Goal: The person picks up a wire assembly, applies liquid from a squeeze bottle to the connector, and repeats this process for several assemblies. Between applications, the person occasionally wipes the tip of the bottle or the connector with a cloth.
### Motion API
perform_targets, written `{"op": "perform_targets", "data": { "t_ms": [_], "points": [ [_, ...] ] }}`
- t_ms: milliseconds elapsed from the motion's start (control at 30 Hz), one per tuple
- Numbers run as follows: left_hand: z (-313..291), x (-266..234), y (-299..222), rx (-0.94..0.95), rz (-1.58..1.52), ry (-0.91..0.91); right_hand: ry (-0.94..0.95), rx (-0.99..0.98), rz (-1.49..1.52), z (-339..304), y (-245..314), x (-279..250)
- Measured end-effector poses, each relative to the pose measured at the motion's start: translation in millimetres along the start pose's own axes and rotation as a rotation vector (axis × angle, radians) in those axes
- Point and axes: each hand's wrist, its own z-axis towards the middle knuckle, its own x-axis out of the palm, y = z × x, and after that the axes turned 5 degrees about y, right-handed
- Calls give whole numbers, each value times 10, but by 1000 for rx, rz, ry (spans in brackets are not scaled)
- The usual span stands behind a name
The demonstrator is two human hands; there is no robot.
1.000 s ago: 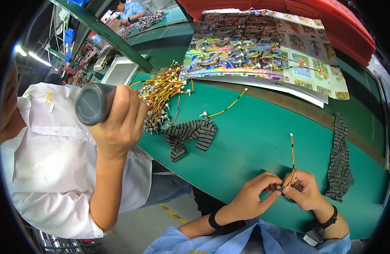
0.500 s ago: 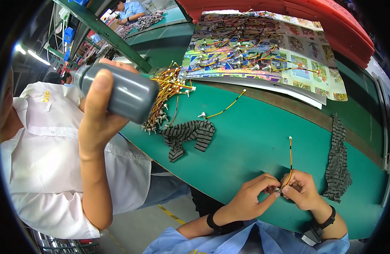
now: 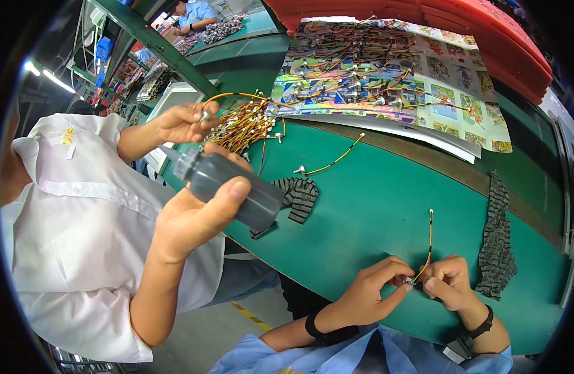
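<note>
Fingers of both hands are pinched together at the near edge of the green table [image 3: 374,218]: the left hand [image 3: 374,293] and the right hand [image 3: 445,283] are closed from either side on the lower end of a short yellow-and-red wire lead [image 3: 429,246], where a small metal fitting is gripped between the fingertips. The rest of the lead stands up and away from the hands, its far end free above the table. A dark wristband is worn on each wrist.

Just beyond the right hand, a strip of striped grey cloth [image 3: 498,249] lies along the table; a second folded piece [image 3: 299,196] lies further left. A single loose lead [image 3: 333,159] rests between them, apart from everything else.

To the left, a co-worker in a white shirt holds a grey squeeze bottle [image 3: 234,187] tilted in one hand, while the other hand [image 3: 184,121] is at a bundle of similar leads [image 3: 246,124].

Furthest off, many leads are spread over a colourful printed sheet [image 3: 461,87] (whether finished or waiting cannot be told). Judging by the one lead in hand and the heaps about, much of the work appears to remain.
</note>
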Motion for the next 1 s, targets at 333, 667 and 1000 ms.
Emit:
{"op": "perform_targets", "data": {
  "t_ms": [333,667,1000],
  "points": [
    [-23,5,13,-1,5,-5,-237,-138,57,28,36,166],
    [-34,-7,-4,-6,12,-5,-225,-109,90,-21,19,10],
    [-7,-1,18,29,21,-15,-274,33,33,-22,54,2]
  ]
}}
